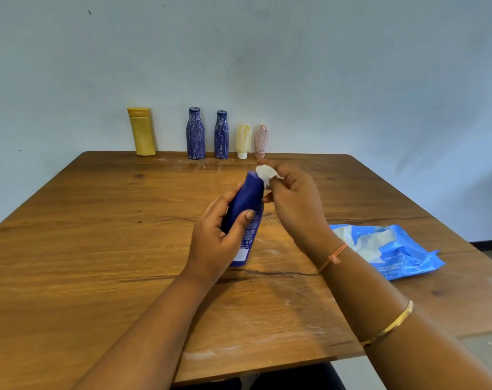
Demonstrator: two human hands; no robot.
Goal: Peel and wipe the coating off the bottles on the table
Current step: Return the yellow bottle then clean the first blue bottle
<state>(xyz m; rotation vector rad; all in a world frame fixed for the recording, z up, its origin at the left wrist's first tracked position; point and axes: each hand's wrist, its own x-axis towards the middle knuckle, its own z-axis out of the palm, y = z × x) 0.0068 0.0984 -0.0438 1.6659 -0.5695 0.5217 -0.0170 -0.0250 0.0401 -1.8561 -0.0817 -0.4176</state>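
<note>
Head view, single frame.

Blue bottle [247, 201]: held over the middle of the wooden table [98, 249], between both hands. Left hand [213, 235] grips its lower body: thumb lies across the near face, nail up, and the other fingers curl round the far left side. The label end sticks out below the palm. Whether the base touches the wood, cannot tell.

Long axis: runs from the base, nearest the person, up and away to the neck, leaning slightly right. Neck end points toward the back wall. The visible surface is plain dark blue, with print near the base.

Right hand [292, 204]: fingers curled, thumb and forefinger pinching a small white wad [265, 174] against the right side of the bottle's neck. Wipe or peeled coating, cannot tell. The remaining fingers fold in just beside the bottle's shoulder.

Back edge of the table, against the wall, left to right, all upright:
- yellow bottle [141, 132], clean, set apart from the rest
- two blue bottles [195, 133] streaked with white coating, side by side
- cream tube [243, 140], cap down, coated
- pink tube [261, 140], cap down, coated

Right of the hands: blue wipes packet [402, 257] lying flat, open, with white sheet showing. White smears mark the wood near the front edge
</note>
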